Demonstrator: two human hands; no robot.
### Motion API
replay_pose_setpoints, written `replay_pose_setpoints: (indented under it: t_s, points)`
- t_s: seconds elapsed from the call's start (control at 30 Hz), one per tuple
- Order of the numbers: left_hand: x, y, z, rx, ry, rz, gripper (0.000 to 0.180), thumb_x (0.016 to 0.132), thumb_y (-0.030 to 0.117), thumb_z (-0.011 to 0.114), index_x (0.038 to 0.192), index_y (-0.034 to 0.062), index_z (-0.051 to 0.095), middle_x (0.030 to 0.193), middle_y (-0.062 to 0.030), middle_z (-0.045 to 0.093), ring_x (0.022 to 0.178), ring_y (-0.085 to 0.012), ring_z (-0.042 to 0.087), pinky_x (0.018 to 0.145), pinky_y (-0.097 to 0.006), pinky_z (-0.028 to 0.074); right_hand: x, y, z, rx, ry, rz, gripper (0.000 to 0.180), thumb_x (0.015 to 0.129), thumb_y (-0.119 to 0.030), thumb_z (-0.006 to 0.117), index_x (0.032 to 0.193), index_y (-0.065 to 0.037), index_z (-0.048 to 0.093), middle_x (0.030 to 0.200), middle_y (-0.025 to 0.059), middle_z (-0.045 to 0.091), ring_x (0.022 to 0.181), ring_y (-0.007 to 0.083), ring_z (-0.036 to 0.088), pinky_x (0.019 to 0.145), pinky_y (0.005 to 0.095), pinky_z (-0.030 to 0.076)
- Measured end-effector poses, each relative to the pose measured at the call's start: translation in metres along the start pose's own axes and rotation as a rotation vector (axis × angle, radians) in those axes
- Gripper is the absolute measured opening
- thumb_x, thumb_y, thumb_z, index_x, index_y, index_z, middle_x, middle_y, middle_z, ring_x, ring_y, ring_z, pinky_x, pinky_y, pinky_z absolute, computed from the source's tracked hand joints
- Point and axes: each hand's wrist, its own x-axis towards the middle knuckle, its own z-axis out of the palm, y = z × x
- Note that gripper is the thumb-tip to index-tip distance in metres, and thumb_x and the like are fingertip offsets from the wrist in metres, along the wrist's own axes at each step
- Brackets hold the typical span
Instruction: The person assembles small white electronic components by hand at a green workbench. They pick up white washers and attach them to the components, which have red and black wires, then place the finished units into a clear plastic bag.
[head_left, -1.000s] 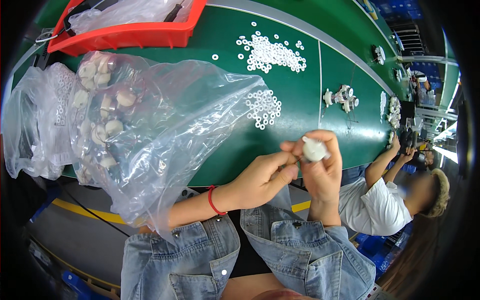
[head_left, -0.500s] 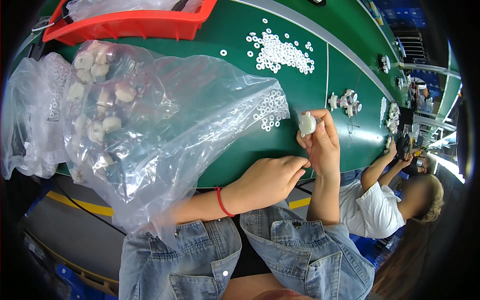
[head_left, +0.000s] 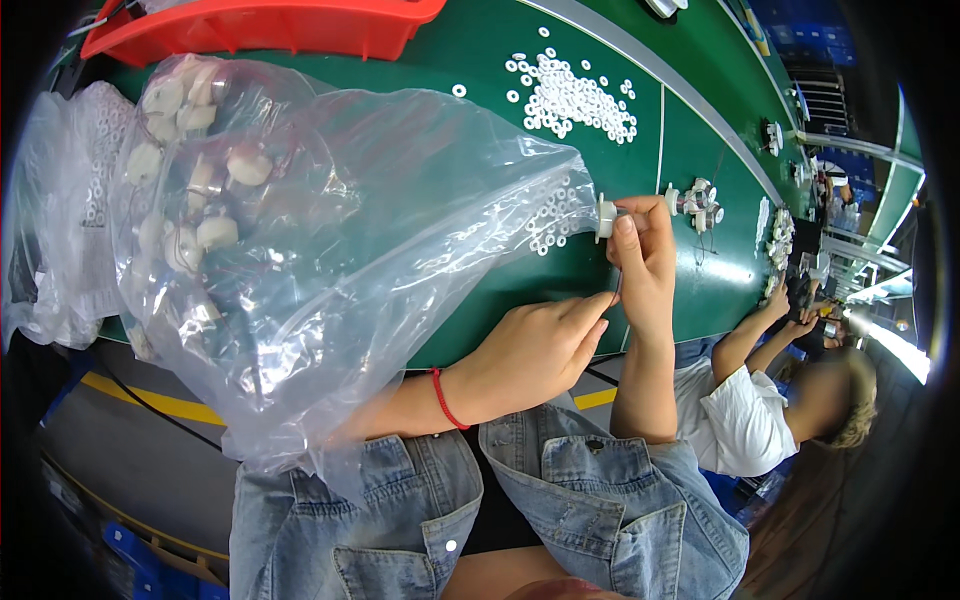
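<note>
My right hand (head_left: pixel 645 262) pinches a small white part (head_left: pixel 605 217) by the clear bag (head_left: pixel 330 230); my left hand's (head_left: pixel 535 345) fingertips meet, perhaps on a thin wire.

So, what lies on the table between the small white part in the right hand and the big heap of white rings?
In the head view, only bare green table lies between the small white part and the heap of white rings.

Your right hand (head_left: pixel 640 262): raised upright, fingertips pinching closed. Your left hand (head_left: pixel 535 345): reaching across, fingers curling, touching the right palm.
</note>
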Motion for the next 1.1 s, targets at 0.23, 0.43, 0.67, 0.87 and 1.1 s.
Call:
replay_pose_setpoints:
  t_s: [0.23, 0.43, 0.67, 0.87, 1.1]
  points:
    - [-0.001, -0.003, 0.002, -0.053, 0.052, -0.015, 0.012, 0.094, 0.009, 0.061, 0.097, -0.0025, 0.058, 0.075, -0.0172, 0.065, 0.063, -0.0340, 0.065, 0.056, -0.042, 0.051, 0.012, 0.002, 0.007, -0.078, 0.018, -0.065, 0.016, 0.101, -0.018, 0.060, 0.098, -0.004, 0.053, 0.074, -0.0032, 0.054, 0.063, 0.0018, 0.042, 0.053, 0.0194, 0.030]
    - [-0.003, -0.004, 0.003, -0.064, 0.056, -0.031, 0.017, 0.094, 0.012, 0.063, 0.085, 0.0005, 0.054, 0.065, -0.0163, 0.060, 0.057, -0.0354, 0.061, 0.052, -0.044, 0.047, 0.017, -0.002, 0.013, -0.140, 0.071, -0.040, 0.020, 0.100, -0.020, 0.063, 0.091, -0.004, 0.054, 0.068, -0.0043, 0.052, 0.057, 0.0016, 0.040, 0.051, 0.0197, 0.029]
    - [-0.004, -0.007, 0.006, -0.091, 0.118, -0.001, 0.017, 0.095, 0.014, 0.061, 0.087, 0.0003, 0.055, 0.065, -0.0173, 0.061, 0.058, -0.0371, 0.062, 0.052, -0.045, 0.048, 0.018, 0.002, 0.013, -0.254, 0.083, -0.105, 0.015, 0.101, -0.014, 0.061, 0.093, -0.003, 0.054, 0.070, -0.0046, 0.052, 0.058, 0.0001, 0.039, 0.051, 0.0188, 0.028]
    - [0.002, -0.001, -0.008, -0.152, 0.043, -0.022, 0.018, 0.095, 0.014, 0.061, 0.086, 0.0003, 0.055, 0.063, -0.0177, 0.060, 0.058, -0.0378, 0.062, 0.052, -0.046, 0.048, 0.019, 0.005, 0.014, -0.256, 0.085, -0.127, 0.013, 0.100, -0.012, 0.061, 0.094, -0.003, 0.054, 0.071, -0.0045, 0.054, 0.059, -0.0003, 0.039, 0.052, 0.0186, 0.028]
    - [0.002, -0.004, -0.007, -0.159, 0.047, -0.010, 0.020, 0.095, 0.014, 0.061, 0.082, 0.0005, 0.054, 0.062, -0.0180, 0.060, 0.057, -0.0380, 0.061, 0.052, -0.046, 0.048, 0.020, 0.003, 0.013, -0.315, 0.083, -0.172, 0.013, 0.099, -0.011, 0.062, 0.093, -0.005, 0.053, 0.070, -0.0056, 0.053, 0.059, -0.0012, 0.039, 0.052, 0.0179, 0.027]
